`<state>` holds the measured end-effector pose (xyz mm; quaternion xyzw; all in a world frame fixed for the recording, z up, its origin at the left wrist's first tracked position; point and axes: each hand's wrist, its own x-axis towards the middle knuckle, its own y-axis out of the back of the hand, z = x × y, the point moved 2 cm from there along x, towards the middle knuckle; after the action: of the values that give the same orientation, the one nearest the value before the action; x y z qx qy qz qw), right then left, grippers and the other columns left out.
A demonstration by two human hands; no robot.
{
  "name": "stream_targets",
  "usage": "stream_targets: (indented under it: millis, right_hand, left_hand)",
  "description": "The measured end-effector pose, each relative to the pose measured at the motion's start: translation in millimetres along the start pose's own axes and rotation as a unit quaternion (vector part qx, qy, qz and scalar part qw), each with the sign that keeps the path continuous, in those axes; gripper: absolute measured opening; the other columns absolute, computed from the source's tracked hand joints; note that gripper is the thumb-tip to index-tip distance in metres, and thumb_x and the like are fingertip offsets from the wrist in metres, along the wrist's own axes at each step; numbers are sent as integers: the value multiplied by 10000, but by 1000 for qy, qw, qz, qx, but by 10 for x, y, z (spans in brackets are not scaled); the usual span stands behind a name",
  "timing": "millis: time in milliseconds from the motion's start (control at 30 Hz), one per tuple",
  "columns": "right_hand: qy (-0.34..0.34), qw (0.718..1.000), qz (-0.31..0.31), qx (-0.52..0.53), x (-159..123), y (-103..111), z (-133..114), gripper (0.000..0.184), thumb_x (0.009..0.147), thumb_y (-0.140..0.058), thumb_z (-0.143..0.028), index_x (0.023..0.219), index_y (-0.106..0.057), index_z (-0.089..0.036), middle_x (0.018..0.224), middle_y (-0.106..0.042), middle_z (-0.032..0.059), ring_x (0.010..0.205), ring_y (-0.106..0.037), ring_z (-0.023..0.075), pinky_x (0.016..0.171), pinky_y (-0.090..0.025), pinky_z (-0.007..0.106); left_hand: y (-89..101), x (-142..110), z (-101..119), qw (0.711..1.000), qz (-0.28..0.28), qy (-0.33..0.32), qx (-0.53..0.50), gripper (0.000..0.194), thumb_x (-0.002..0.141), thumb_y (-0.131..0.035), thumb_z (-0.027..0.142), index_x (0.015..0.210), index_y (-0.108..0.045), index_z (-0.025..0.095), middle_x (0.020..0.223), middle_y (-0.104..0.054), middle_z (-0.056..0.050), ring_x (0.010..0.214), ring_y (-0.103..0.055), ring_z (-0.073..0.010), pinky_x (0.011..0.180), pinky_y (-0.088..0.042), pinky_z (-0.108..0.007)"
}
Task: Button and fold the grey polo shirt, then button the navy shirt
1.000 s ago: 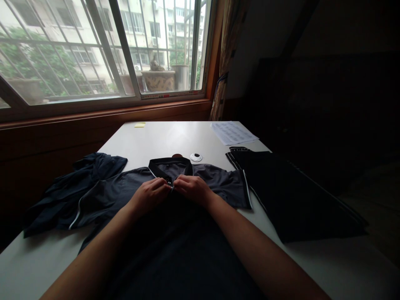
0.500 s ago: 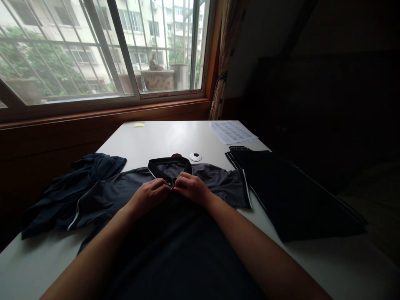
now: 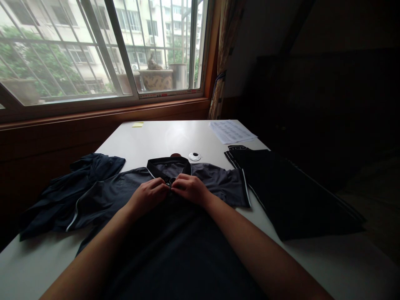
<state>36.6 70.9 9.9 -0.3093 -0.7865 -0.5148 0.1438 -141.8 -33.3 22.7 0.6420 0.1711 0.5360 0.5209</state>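
A dark polo shirt [image 3: 187, 246] lies spread face up on the white table, its black collar [image 3: 155, 167] pointing away from me. At the front opening just below the collar, my left hand [image 3: 150, 192] pinches the fabric edge from the left. My right hand [image 3: 191, 188] pinches the same placket from the right, its fingertips almost meeting the left ones. A small round button or snap [image 3: 168, 183] shows between the hands. What exactly lies under the fingertips is hidden.
Crumpled dark clothing [image 3: 71, 183] lies at the left, folded black trousers [image 3: 296, 196] at the right. Beyond the collar are a white disc [image 3: 194, 156] and a brown round object [image 3: 175, 155]. Printed papers [image 3: 233, 131] and a yellow note [image 3: 138, 124] rest on the far table [image 3: 156, 139].
Both hands stay at the placket, and the right fingers have shifted slightly down along it. The whole view has moved a little, with the shirt otherwise lying the same.
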Motion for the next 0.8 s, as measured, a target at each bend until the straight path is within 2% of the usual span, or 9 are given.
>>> stream_targets:
  millis: [800]
  right_hand:
    - [-29,1000,4,0,-15,-50,11,121,916,-668,-299,902,-753,-213,895,-702,28,814,-675,137,761,-493,222]
  left_hand:
    - [2,-15,-4,1000,3,7,11,130,953,-529,192,913,-653,182,886,-639,-40,720,-610,-125,664,-485,-241]
